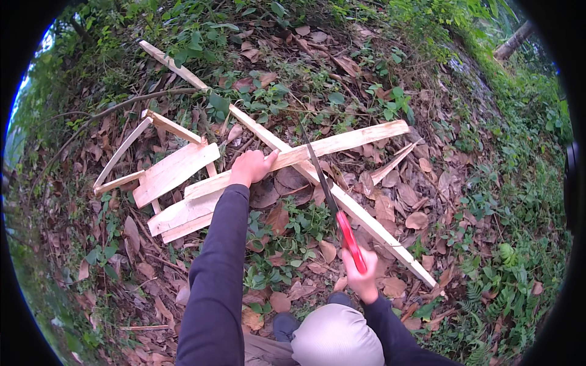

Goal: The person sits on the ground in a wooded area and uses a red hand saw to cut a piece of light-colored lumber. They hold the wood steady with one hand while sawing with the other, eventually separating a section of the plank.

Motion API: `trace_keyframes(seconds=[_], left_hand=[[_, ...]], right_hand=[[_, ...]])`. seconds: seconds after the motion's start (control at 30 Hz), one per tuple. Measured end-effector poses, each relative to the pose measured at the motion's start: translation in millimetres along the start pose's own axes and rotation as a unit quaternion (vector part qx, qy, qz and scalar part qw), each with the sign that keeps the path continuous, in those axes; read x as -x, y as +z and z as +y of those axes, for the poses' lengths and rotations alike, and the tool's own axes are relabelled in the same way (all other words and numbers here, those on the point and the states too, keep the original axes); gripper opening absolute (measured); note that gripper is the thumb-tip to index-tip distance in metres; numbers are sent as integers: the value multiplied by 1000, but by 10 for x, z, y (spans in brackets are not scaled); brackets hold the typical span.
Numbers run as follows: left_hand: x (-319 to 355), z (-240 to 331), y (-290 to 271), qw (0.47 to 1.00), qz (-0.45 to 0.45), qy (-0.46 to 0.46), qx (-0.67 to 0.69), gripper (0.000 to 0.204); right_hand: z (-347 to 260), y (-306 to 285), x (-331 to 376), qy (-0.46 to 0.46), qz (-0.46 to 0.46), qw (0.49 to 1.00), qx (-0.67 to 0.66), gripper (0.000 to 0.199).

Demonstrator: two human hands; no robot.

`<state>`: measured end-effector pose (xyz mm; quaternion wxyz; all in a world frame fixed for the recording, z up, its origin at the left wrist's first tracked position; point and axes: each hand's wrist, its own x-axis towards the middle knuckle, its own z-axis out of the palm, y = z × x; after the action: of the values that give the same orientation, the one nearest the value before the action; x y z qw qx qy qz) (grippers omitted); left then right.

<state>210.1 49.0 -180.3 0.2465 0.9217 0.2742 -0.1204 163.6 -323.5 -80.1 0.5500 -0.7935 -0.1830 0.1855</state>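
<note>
My left hand is closed round a pale wooden plank, which runs from lower left to upper right. In my right hand is the red handle of a hand saw. The saw's dark blade points up and away from me and meets the plank just right of my left hand. Beneath the plank, a long thin wooden batten crosses at a slant. How deep any cut goes cannot be made out.
Left of my hand lie a wooden frame, a wide board and more boards. A splintered strip rests among dry leaves at right. A thin branch arches behind the frame. My bent knee rises at the lower edge.
</note>
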Motion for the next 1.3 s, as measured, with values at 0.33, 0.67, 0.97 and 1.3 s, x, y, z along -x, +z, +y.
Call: trace_keyframes(seconds=[0.33, 0.67, 0.97, 1.3], left_hand=[[-46, -30, -3, 1000, 6, -3, 0, 78], [4, -70, -11, 1000, 19, -3, 3, 78], [-23, 53, 2, 1000, 15, 6, 6, 79], [-31, 106, -18, 999, 27, 7, 16, 78]], right_hand=[[304, -109, 26, -43, 15, 999, -24, 26], [570, 101, -556, 28, -33, 992, -117, 11], [510, 424, -1346, 44, 4, 970, -239, 16], [401, 422, -1501, 62, 10, 934, -353, 33]])
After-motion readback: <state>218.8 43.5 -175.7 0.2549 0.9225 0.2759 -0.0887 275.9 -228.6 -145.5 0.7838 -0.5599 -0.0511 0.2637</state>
